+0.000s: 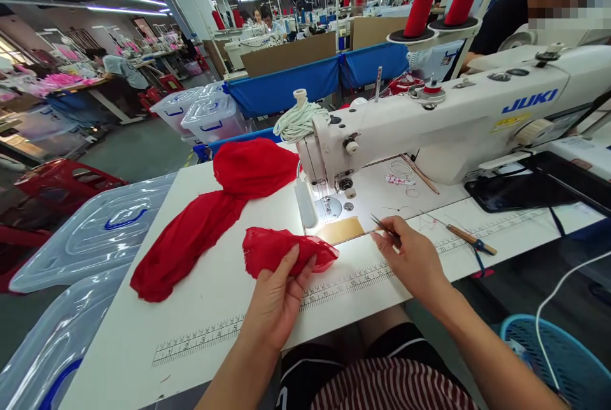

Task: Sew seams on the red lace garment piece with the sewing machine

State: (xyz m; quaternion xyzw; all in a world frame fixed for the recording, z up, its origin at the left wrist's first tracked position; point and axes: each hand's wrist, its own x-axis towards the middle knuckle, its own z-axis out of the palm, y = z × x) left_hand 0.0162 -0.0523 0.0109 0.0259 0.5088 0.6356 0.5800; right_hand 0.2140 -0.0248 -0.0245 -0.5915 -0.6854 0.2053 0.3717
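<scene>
My left hand (281, 295) pinches a small piece of sheer red fabric (272, 251) between thumb and fingers, just above the printed ruler on the sewing table (229, 282). In my right hand (415, 260) is a thin pointed metal tool (380, 223), its tip pointing toward the needle area; tweezers or thread snips, I cannot tell which. Both hands are in front of the white sewing machine (382, 130), whose lamp lights the needle plate (329, 207). A larger gathered red cloth (191, 244) lies to the left, reaching back toward the machine head.
A wooden-handled tool (470, 238) and a black phone-like device (520, 190) lie at the right. Thread scraps (401, 171) rest on the machine bed. Clear plastic bins (105, 225) line the left side; a blue basket (558, 346) stands below right. A co-worker's arm (496, 21) shows behind.
</scene>
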